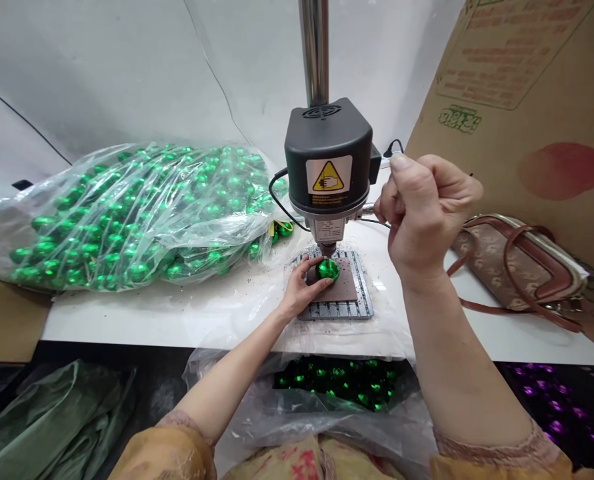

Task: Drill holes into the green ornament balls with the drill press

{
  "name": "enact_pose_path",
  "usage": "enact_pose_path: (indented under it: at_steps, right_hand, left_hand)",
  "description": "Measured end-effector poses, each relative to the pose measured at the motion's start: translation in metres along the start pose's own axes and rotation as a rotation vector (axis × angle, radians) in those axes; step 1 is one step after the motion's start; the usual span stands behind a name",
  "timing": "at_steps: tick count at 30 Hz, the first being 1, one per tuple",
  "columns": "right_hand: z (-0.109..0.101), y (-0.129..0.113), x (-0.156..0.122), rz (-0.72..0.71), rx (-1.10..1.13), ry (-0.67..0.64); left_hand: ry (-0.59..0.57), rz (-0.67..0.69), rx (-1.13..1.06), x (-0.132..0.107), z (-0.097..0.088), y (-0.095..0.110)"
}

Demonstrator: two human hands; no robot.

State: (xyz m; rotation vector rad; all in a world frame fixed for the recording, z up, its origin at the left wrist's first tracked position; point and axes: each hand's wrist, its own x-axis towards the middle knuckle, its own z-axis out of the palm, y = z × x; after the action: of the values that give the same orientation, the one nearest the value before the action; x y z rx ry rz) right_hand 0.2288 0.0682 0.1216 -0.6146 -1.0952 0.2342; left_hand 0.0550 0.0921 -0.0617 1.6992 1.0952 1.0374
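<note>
My left hand [304,290] pinches a shiny green faceted ball [329,269] between thumb and fingers. The ball rests on a brown pad [345,287] on the slotted metal base [361,309]. Directly above it is the chuck [328,249] of a black bench drill press [328,157]; the bit appears to meet the top of the ball. My right hand [424,207] is closed in a fist at the machine's right side, around its feed lever [367,209]. Most of that lever is hidden by my fingers.
A large clear plastic bag [141,220] of green balls lies left on the white table [141,320]. Below the table edge, another plastic bag [341,383] holds green balls. Purple balls [557,407] sit lower right. A brown handbag [521,260] stands before a cardboard box [511,133]. Dark shavings surround the base.
</note>
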Motion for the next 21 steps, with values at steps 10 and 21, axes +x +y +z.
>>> enact_pose_path:
  at_steps: [10, 21]
  right_hand:
    - [-0.003, 0.0, -0.002, -0.046, -0.049, -0.039]
    - [-0.007, 0.004, -0.027, -0.094, 0.054, 0.04]
  left_hand:
    - [-0.041, 0.061, -0.067, -0.001, 0.009, 0.0]
    - [-0.037, 0.075, -0.074, -0.002, 0.009, -0.006]
